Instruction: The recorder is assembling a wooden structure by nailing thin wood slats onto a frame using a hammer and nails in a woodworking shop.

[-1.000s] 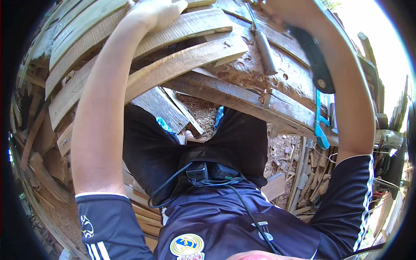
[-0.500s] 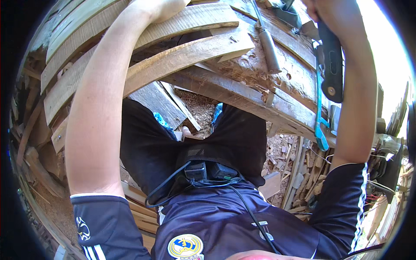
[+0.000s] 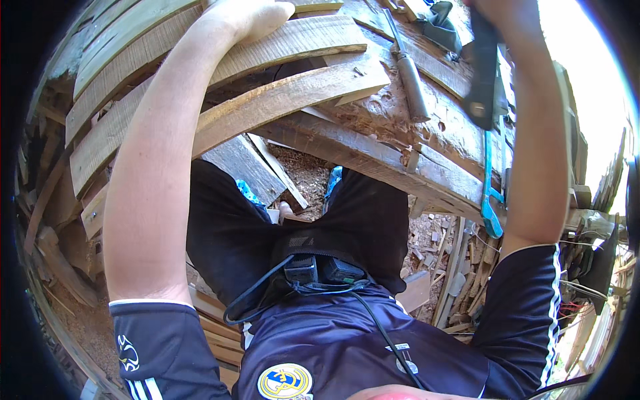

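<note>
At the upper edge, my left hand (image 3: 257, 19) lies over curved wooden slats (image 3: 300, 39); its thumb shows, but the other fingers are cut off. My right hand (image 3: 513, 15), also partly beyond the upper edge, grips a black tool handle (image 3: 481, 80) with a rivet near its lower end. The tool's head is out of view. Close to the handle, a turquoise metal bar tool (image 3: 490, 180) leans along the bench. Between my hands lies a chisel-like tool (image 3: 411, 87) with a grey cylindrical handle. The nearest slat (image 3: 293, 93) has a nail or screw near its right end.
A thick, worn wooden beam (image 3: 360, 150) crosses in front of my legs. Beneath it are boards (image 3: 247, 170) and sawdust. Wood offcuts (image 3: 460, 273) are piled on the right, and a dark cloth-like item (image 3: 440, 28) lies at the far side of the bench.
My right hand has shifted left with the black-handled tool, which looks slightly blurred and higher now. My left hand stays over the slats, its thumb showing more.
</note>
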`<move>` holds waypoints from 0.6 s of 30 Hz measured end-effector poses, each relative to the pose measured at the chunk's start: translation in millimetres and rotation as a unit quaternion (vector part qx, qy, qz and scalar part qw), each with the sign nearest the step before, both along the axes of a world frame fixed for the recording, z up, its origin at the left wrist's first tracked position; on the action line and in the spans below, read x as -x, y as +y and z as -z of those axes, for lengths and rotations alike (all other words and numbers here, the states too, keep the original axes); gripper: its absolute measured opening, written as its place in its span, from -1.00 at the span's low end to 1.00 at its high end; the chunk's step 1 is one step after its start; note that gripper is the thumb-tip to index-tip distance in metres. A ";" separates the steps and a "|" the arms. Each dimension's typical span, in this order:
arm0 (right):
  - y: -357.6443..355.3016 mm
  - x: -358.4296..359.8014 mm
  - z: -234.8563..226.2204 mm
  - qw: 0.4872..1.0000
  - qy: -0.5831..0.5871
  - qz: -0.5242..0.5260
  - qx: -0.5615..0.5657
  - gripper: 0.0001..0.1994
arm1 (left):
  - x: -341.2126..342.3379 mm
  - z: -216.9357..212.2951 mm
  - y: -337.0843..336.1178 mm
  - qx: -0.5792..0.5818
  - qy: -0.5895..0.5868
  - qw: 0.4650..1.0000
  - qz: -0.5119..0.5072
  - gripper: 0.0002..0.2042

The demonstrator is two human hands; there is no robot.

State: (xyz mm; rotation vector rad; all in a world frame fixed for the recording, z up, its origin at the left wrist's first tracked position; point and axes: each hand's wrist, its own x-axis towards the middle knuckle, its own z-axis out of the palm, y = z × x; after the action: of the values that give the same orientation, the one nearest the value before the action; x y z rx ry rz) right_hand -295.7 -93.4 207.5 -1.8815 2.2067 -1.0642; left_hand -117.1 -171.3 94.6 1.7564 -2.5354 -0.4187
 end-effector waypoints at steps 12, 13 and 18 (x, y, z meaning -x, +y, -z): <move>14.5 -22.2 -5.6 0.998 0.068 -0.001 -0.002 -0.49 | 7.4 0.6 -3.6 -0.011 0.005 1.000 0.006 -0.22; 16.8 -14.6 -2.1 0.997 0.048 0.008 0.060 -0.48 | 13.8 -4.9 -1.1 -0.007 0.006 1.000 0.015 -0.22; -21.7 -9.8 76.5 0.952 0.162 -0.210 -0.152 -0.53 | -12.7 4.8 0.8 -0.021 -0.025 0.999 -0.024 -0.21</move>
State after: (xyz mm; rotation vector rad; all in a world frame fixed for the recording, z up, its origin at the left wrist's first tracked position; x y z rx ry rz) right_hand -285.8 -115.2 131.0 -2.3471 1.8261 -0.3455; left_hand -104.4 -170.5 89.8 1.8620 -2.5300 -0.4335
